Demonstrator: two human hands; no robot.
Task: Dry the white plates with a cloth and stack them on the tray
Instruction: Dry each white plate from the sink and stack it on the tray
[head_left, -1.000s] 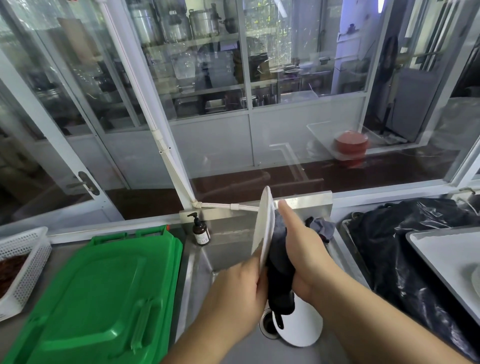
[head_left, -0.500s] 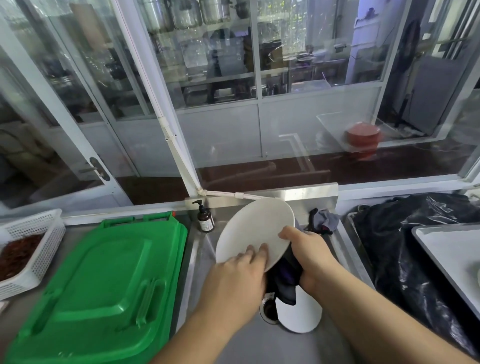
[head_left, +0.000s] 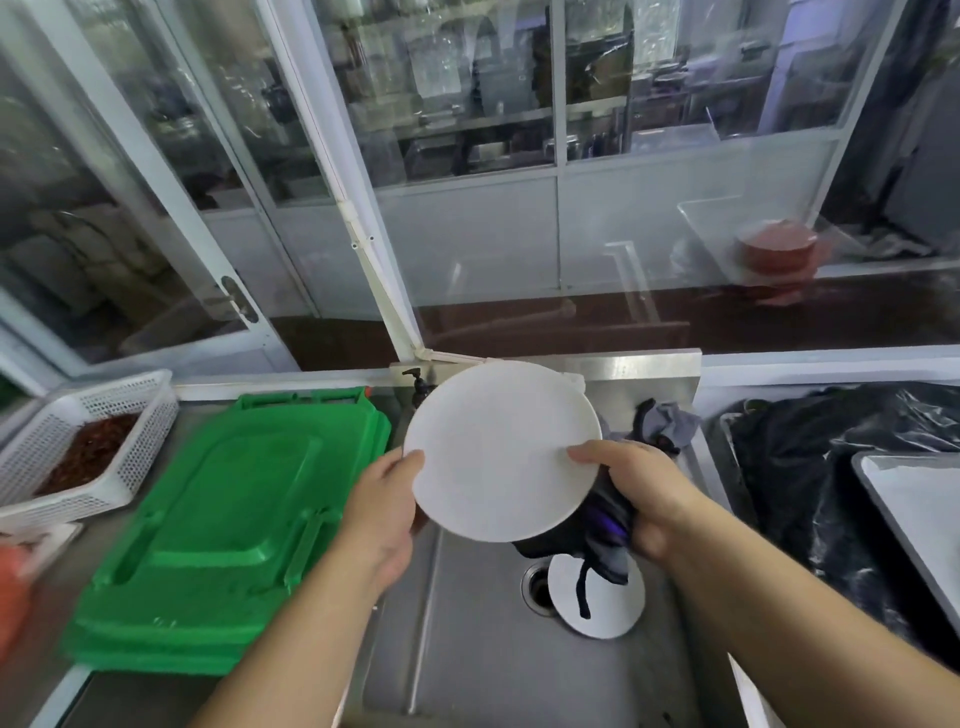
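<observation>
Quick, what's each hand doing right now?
Left hand: grips the white plate by its edge.
Right hand: holds the dark cloth against the plate.

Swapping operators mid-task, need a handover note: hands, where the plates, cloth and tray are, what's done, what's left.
Left hand: holds the left rim of the white plate, thumb on top.
Right hand: grip on the plate's right edge with the dark cloth bunched under it.
The plate is held over the sink, face toward the camera.
A second white plate lies in the sink by the drain.
Tray is at far right; only its near corner shows.
Done: cannot tell how many plates are stacked.
Left: finish this plate, put it on the tray, then dry the one in the sink.
</observation>
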